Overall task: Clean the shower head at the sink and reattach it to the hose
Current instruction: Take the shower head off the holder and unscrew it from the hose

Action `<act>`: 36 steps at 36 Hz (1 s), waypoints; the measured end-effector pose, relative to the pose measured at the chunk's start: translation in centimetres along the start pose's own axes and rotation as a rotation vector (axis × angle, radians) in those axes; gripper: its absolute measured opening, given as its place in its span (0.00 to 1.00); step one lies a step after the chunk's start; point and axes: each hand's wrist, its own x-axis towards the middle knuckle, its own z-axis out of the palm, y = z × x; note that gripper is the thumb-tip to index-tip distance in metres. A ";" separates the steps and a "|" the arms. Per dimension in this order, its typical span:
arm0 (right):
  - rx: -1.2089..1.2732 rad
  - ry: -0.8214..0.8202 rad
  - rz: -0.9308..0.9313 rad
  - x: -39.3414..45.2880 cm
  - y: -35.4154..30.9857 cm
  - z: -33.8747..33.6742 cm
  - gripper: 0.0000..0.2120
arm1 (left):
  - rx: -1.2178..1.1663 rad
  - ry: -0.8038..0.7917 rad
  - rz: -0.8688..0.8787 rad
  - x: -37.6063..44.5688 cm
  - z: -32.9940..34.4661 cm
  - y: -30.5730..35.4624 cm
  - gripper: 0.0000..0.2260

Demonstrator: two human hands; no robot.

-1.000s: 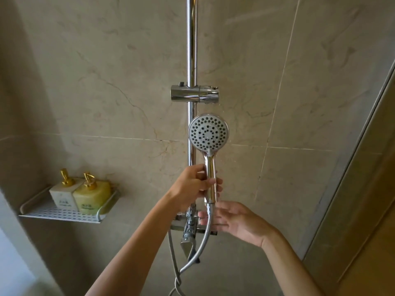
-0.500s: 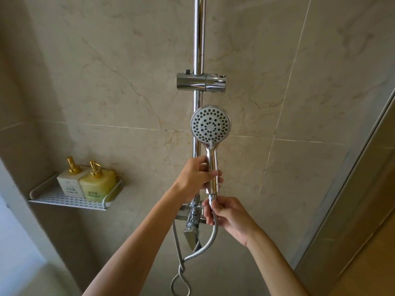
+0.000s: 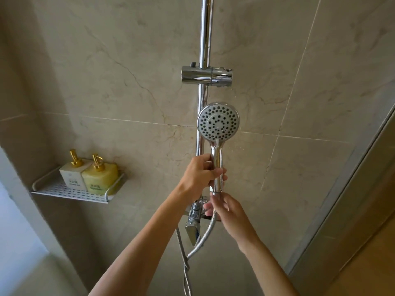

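Shower head: held upright in front of the slide rail, spray face toward cam, out of the holder bracket, which sits at 12 o'clock above it.
Handle: chrome, vertical, hangs at 6 o'clock from the spray face.
Left hand: grasping the handle mid-length, fingers wrapped round it.
Right hand: at the handle's lower end, fingers curled round the hose nut; the nut itself is mostly hidden, so thread engagement can't be read.
Hose: runs down from the nut at 6 o'clock, loops past the mixer valve, appears attached to the handle.
Stage (judgement): either start (unscrewing head for cleaning) or end (tightening after cleaning); one frame can't settle which.
Done: head is off the bracket and in both hands.
Left, if start: unscrew, carry to sink, clean, refit.
Left, if end: finish tightening nut, seat head in bracket.
Sink: not in view.
Water: none flowing from head.
Shelf: at 9 o'clock of the hands, white perforated, on the wall.
Bottles: white pump bottle and yellow pump bottle, side by side, touching, on the shelf.
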 end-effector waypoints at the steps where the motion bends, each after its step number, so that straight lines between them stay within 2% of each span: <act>1: 0.105 -0.091 0.045 0.2 -0.1 -0.5 0.14 | -0.007 -0.013 0.000 -0.1 -0.1 0.0 0.04; 4: 0.386 -0.282 0.147 0.9 -0.3 -2.0 0.19 | -0.053 -0.055 -0.008 -0.1 -0.3 0.3 0.06; 8: 0.575 -0.510 0.157 1.7 -0.2 -3.2 0.21 | -0.106 -0.089 -0.029 0.0 -0.4 0.6 0.06; 12: 0.671 -0.570 0.173 2.0 0.0 -3.1 0.15 | -0.111 -0.101 -0.047 0.1 -0.5 0.6 0.06; 14: 0.654 -0.505 0.184 2.1 0.2 -2.7 0.11 | -0.063 -0.079 -0.027 0.1 -0.5 0.7 0.06; 17: 0.544 -0.321 0.135 1.8 0.3 -1.4 0.05 | 0.010 -0.016 0.002 -0.1 -0.3 0.8 0.07; 23: -0.157 0.323 -0.077 0.6 0.7 2.6 0.11 | 0.096 0.117 0.044 0.1 0.3 -0.5 0.05; 26: -0.086 0.419 -0.118 -0.2 0.6 3.7 0.11 | 0.105 0.131 0.052 0.1 0.5 -1.0 0.06; 28: 0.029 0.367 -0.093 -0.4 0.3 3.5 0.09 | 0.087 0.117 0.059 0.0 0.6 -0.9 0.05; 31: 0.168 0.159 -0.041 -0.3 0.1 2.4 0.09 | 0.046 0.086 0.053 -0.3 0.3 -0.3 0.05; 36: 0.387 -0.155 0.047 0.4 -0.1 -0.1 0.15 | 0.009 0.040 0.049 -0.3 -0.1 0.6 0.06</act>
